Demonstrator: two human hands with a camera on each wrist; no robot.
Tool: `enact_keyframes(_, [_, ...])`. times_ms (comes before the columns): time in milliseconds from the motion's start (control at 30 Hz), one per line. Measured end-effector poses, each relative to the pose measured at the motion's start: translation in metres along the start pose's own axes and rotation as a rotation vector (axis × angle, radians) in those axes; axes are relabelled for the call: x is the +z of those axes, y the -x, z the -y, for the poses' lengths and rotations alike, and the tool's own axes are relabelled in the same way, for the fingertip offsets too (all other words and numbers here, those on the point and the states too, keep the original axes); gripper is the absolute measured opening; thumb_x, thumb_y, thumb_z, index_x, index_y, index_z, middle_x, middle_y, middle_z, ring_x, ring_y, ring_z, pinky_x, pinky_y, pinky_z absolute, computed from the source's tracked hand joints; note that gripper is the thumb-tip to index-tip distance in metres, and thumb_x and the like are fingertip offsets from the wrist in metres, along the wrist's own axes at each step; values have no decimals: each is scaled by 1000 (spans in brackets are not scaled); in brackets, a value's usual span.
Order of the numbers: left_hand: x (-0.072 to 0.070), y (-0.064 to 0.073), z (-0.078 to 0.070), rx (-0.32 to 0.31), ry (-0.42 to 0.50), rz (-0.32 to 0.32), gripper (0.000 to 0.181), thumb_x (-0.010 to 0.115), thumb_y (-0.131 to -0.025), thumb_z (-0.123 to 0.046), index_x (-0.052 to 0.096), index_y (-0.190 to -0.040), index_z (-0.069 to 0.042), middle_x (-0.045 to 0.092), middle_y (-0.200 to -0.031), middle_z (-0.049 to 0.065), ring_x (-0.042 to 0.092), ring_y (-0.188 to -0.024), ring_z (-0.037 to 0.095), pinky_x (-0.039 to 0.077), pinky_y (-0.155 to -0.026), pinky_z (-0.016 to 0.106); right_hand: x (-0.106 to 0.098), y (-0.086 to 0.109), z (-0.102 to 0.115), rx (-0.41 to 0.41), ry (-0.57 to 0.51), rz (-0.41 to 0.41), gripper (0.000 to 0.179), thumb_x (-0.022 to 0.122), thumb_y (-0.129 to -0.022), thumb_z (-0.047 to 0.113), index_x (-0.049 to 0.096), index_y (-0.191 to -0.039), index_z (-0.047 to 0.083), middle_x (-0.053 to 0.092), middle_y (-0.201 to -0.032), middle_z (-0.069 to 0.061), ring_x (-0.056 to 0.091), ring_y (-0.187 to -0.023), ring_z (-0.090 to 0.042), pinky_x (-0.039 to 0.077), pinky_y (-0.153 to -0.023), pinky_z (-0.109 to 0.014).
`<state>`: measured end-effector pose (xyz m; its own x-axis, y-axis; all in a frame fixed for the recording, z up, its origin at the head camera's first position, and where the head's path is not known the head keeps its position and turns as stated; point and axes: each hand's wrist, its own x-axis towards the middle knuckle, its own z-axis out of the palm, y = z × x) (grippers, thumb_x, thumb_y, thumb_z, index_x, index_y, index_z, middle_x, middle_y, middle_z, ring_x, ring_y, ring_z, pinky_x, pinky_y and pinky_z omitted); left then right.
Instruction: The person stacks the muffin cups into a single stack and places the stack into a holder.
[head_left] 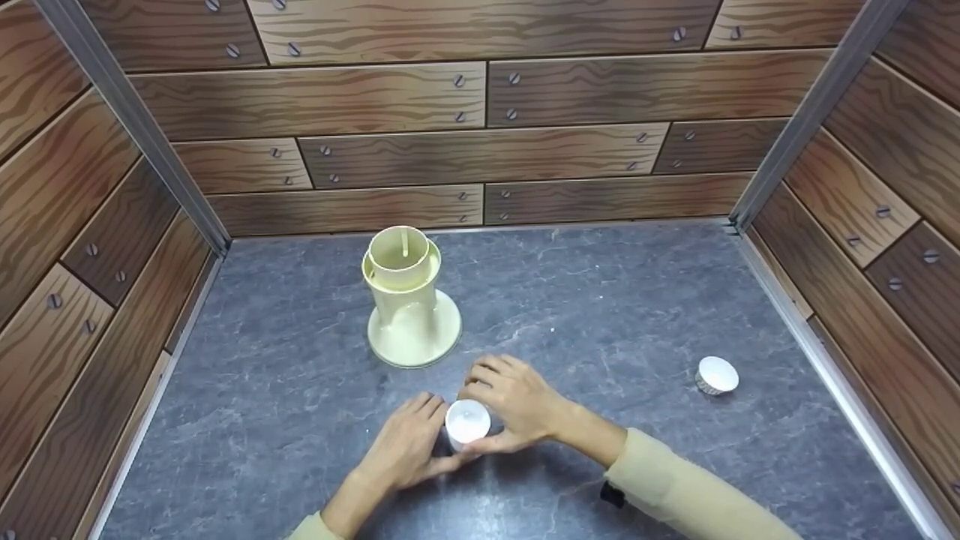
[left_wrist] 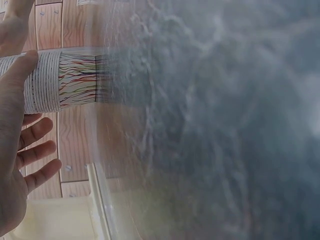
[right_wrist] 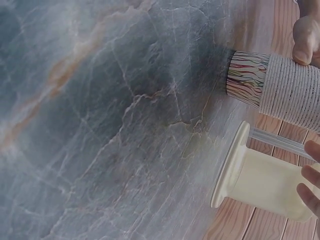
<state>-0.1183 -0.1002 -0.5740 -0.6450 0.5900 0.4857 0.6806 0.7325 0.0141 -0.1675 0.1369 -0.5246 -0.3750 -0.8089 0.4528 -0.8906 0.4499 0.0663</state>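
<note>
A tall stack of nested white paper cups (head_left: 468, 421) stands upright on the table, mouths up. Stacked rims make ribs along its side, and the lowest cup (left_wrist: 77, 80) shows wavy coloured lines. My left hand (head_left: 405, 442) holds the stack from the left, its thumb lying against the side in the left wrist view and several fingers spread off it. From the right, my right hand (head_left: 517, 401) curves around the stack, thumb in front and fingers at the far side. Behind the hands is a cream cup-shaped holder (head_left: 409, 315) with a round base and an inner tube.
A single small paper cup (head_left: 716, 375) with a patterned side sits to the right. The dark marbled tabletop (head_left: 600, 300) is enclosed by wood-plank-patterned walls (head_left: 480, 97) at the back and both sides, with metal strips (head_left: 847, 405) along the side edges.
</note>
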Motion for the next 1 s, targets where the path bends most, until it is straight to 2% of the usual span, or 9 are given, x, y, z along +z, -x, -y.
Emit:
enact_keyframes(333, [-1, 0, 0, -11, -1, 25, 66, 70, -85, -73, 68, -114, -13, 71, -103, -1, 66, -100, 18, 59, -89, 34, -4, 4, 0, 10, -16, 3, 70, 68, -80, 80, 69, -118, 21, 70, -113, 3, 65, -110, -16, 55, -91, -31])
enact_keyframes(567, [-2, -1, 0, -22, 13, 49, 66, 65, -88, -75, 68, -115, -15, 71, -104, -1, 65, -101, 17, 59, -89, 33, -10, 7, -1, 4, 2, -11, 70, 65, -82, 82, 70, -118, 22, 69, -111, 3, 64, -107, -15, 54, -89, -31])
enact_keyframes(833, [-3, -1, -1, -28, 29, 67, 66, 69, -87, -73, 68, -118, -15, 71, -105, -1, 66, -101, 17, 59, -90, 34, -19, 16, -5, 2, 18, 1, 71, 66, -81, 81, 70, -119, 21, 70, -112, 2, 64, -108, -16, 55, -90, -31])
enact_keyframes(1000, [-3, -1, -1, -39, 35, 71, 66, 71, -85, -73, 69, -117, -14, 70, -104, 0, 66, -100, 18, 59, -90, 35, -25, 24, -9, -3, 24, 2, 72, 72, -77, 79, 71, -119, 21, 70, -112, 2, 64, -107, -16, 55, -90, -32])
